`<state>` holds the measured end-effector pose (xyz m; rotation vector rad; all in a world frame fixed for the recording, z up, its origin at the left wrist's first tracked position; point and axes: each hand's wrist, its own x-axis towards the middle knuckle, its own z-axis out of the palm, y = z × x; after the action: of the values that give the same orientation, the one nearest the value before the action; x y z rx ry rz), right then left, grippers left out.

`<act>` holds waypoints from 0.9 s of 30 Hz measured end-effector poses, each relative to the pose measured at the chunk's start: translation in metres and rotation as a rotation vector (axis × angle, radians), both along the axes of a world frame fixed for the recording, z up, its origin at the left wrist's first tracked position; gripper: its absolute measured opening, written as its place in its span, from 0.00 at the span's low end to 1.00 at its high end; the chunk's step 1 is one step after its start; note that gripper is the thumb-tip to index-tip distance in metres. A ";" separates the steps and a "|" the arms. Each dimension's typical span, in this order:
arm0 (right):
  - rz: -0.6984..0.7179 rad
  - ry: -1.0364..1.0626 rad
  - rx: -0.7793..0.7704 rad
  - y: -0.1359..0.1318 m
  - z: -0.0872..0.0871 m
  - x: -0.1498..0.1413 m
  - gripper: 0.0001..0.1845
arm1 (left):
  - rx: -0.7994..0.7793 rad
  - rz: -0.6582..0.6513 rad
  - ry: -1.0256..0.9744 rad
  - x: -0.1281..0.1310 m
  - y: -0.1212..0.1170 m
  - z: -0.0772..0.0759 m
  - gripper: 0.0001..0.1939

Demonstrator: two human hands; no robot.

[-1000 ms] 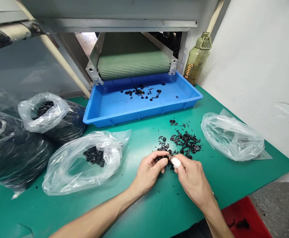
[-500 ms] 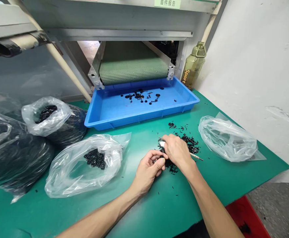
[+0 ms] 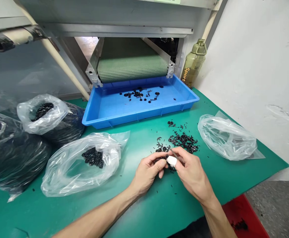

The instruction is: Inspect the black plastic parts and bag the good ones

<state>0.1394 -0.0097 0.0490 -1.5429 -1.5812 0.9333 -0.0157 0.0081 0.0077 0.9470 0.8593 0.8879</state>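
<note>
My left hand [image 3: 146, 170] is closed in a pinch, its fingertips on a small black plastic part that they mostly hide. Close against it, my right hand [image 3: 192, 172] grips a thin stick-like tool [image 3: 176, 154], whose exact kind I cannot make out. White wrapping [image 3: 171, 161] covers the tip of my right thumb. The two hands' fingertips meet just in front of a loose pile of small black parts [image 3: 184, 142] on the green tabletop [image 3: 134, 205]. More black pieces lie beneath and around the fingers.
A blue tray [image 3: 134, 117] with scattered black parts sits below a green conveyor belt [image 3: 133, 67]. At left are an opened plastic bag [image 3: 67, 181] and fuller bags [image 3: 65, 122] of black pieces. Another plastic bag [image 3: 228, 138], a bottle [image 3: 194, 62] and a red bin [image 3: 245, 211] are at right.
My right hand has turned over and drawn back to the right, uncovering more of the pile, and the tool now points differently. My left hand stays nearly in place.
</note>
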 end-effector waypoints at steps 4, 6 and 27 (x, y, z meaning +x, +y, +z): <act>0.016 -0.049 0.079 -0.004 -0.006 -0.001 0.13 | -0.012 0.009 -0.011 0.000 0.000 -0.001 0.17; 0.034 -0.132 0.138 -0.008 -0.006 0.003 0.18 | -0.029 0.024 -0.032 0.001 0.000 -0.001 0.16; 0.012 -0.654 0.440 -0.031 -0.018 -0.008 0.17 | -0.025 0.053 0.080 -0.001 0.000 -0.004 0.21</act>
<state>0.1316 -0.0404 0.0311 -1.5868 -2.0631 0.0392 -0.0166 0.0081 0.0032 0.9467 0.9655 0.8873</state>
